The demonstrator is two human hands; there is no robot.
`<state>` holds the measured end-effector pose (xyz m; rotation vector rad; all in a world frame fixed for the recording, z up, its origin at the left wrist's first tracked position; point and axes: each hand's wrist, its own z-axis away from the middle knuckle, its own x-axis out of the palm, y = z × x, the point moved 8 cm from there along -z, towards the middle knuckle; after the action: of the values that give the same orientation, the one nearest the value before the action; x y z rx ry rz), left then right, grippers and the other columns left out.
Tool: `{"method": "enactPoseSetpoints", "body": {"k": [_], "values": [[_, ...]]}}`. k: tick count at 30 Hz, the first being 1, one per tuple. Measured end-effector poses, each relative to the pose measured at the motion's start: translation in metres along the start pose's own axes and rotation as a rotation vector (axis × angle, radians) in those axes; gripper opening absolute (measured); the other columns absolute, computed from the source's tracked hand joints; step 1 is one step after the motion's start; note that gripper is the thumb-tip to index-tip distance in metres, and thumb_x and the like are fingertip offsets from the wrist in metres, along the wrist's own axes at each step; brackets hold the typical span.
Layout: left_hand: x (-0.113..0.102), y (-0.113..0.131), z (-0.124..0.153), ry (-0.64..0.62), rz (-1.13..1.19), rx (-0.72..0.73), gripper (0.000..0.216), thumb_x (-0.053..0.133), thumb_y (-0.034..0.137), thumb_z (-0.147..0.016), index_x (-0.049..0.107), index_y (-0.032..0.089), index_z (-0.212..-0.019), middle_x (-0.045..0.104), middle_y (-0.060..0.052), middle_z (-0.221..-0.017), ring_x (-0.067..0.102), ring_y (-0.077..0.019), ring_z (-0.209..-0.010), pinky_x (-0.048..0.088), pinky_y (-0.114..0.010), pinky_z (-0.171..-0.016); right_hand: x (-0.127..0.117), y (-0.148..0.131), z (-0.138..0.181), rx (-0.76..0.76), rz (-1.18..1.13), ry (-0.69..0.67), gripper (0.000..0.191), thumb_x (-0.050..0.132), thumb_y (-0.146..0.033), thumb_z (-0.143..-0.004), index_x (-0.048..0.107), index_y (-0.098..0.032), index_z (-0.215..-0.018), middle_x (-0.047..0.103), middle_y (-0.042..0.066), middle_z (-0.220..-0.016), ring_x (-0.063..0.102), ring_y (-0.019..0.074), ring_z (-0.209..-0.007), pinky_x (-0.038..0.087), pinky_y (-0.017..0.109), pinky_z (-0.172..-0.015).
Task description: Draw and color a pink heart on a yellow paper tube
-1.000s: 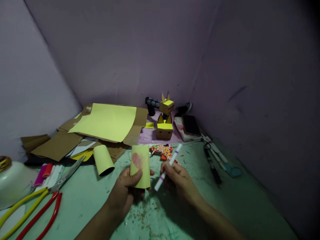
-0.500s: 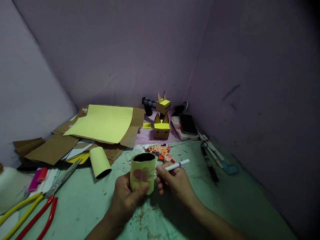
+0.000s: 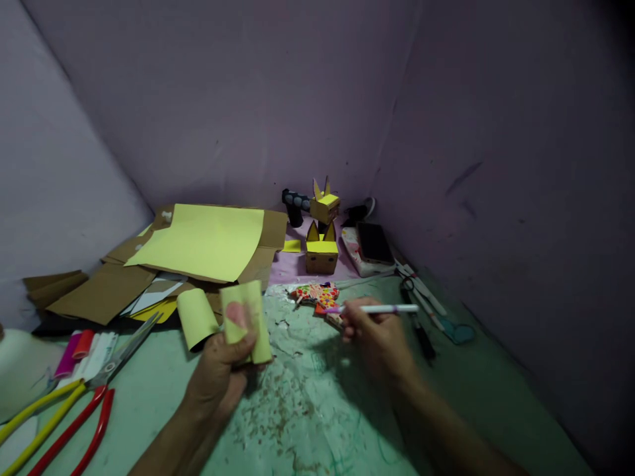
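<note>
My left hand (image 3: 218,370) is closed around a yellow paper-covered tube (image 3: 258,317), blurred by motion, with a reddish-pink round patch on its side. The thumb presses on the tube's lower part. In my right hand (image 3: 374,334) is a white marker (image 3: 381,309) with a purple band, held nearly level. Its purple tip points left, toward the tube but apart from it. A second yellow paper tube (image 3: 195,317) leans on the table just left of the held one. Behind the marker tip lies a floral-patterned cutout (image 3: 317,295).
Scissors with yellow (image 3: 42,413) and red handles (image 3: 74,430) lie at the left, near several markers (image 3: 92,355). Cardboard and a yellow sheet (image 3: 203,241) are stacked behind. Small eared boxes (image 3: 321,256) stand at the back, beside a phone (image 3: 374,242). A craft knife (image 3: 417,324) lies right.
My left hand has moved left with the tube and turned it, so its open top no longer shows. My right hand has drawn the marker away to the right.
</note>
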<state>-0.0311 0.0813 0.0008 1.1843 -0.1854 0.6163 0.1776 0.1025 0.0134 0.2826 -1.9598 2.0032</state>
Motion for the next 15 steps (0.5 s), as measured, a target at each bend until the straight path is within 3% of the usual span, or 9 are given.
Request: {"method": "enactPoseSetpoints", "body": {"k": [2, 5, 7, 11, 15], "values": [[-0.002, 0.004, -0.004, 0.012, -0.033, 0.020, 0.027, 0.085, 0.014, -0.039, 0.068, 0.012, -0.060, 0.066, -0.002, -0.053, 0.058, -0.0141, -0.045, 0.049, -0.021, -0.039, -0.004, -0.002, -0.003, 0.001, -0.028, 0.007, 0.036, 0.080, -0.049, -0.061, 0.062, -0.017, -0.063, 0.055, -0.004, -0.048, 0.047, 0.0076, -0.038, 0.043, 0.020, -0.038], [0.004, -0.011, -0.007, -0.125, -0.184, -0.095, 0.033, 0.085, 0.022, -0.044, 0.071, 0.007, -0.069, 0.067, -0.007, -0.058, 0.057, -0.0145, -0.048, 0.046, -0.020, -0.036, 0.007, -0.002, 0.000, 0.014, -0.072, -0.094, 0.035, 0.080, -0.047, -0.063, 0.063, -0.016, -0.064, 0.056, -0.003, -0.048, 0.049, 0.0086, -0.037, 0.045, 0.022, -0.038], [0.005, -0.015, -0.008, -0.167, -0.255, -0.099, 0.034, 0.085, 0.027, -0.047, 0.070, 0.006, -0.070, 0.065, -0.006, -0.057, 0.055, -0.0124, -0.047, 0.043, -0.018, -0.035, 0.012, -0.001, 0.003, 0.016, -0.100, -0.126, 0.033, 0.079, -0.044, -0.066, 0.063, -0.016, -0.066, 0.057, -0.003, -0.049, 0.050, 0.0085, -0.038, 0.046, 0.021, -0.038], [0.008, -0.017, -0.002, -0.189, -0.293, -0.079, 0.034, 0.083, 0.032, -0.051, 0.067, 0.008, -0.070, 0.065, -0.005, -0.057, 0.056, -0.0122, -0.046, 0.040, -0.017, -0.034, 0.009, 0.002, 0.003, 0.032, -0.096, -0.116, 0.035, 0.080, -0.046, -0.065, 0.062, -0.016, -0.067, 0.057, -0.004, -0.050, 0.050, 0.0084, -0.038, 0.046, 0.020, -0.038], [0.016, -0.036, 0.011, -0.222, -0.298, -0.197, 0.040, 0.083, 0.038, -0.052, 0.064, 0.009, -0.072, 0.068, -0.010, -0.063, 0.064, -0.0185, -0.048, 0.042, -0.020, -0.035, 0.005, -0.009, 0.004, -0.072, 0.055, -0.084, 0.033, 0.075, -0.047, -0.071, 0.063, -0.017, -0.068, 0.058, -0.003, -0.052, 0.054, 0.0103, -0.041, 0.046, 0.022, -0.043]]}}
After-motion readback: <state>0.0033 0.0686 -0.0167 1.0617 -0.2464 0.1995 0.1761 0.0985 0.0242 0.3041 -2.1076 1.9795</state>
